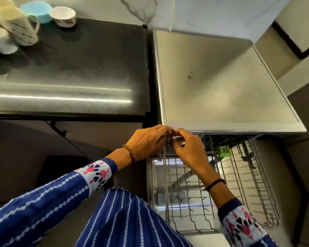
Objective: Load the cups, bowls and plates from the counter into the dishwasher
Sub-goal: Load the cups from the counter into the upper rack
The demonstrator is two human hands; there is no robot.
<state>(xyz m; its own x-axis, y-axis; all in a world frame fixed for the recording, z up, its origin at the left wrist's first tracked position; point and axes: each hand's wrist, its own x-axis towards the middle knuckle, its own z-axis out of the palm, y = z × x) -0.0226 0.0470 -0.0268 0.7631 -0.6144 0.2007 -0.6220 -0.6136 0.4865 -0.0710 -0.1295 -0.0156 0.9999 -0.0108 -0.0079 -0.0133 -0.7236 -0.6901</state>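
Both arms are reaching forward, the left hand [146, 142] and right hand [190, 149] meeting fingertip to fingertip, curled fingers pinching a small object [170, 138] too blurred to identify. Just below the grip, the dishwasher's wire rack [187, 204] is standing pulled out. Mugs [19, 26] and bowls [37, 11] are sitting far up-left of the grip, on the dark counter [75, 68].

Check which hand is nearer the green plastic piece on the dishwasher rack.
Right. The right hand is just left of the green plastic piece, over the dishwasher rack; the left hand is farther left, at the rack's corner.
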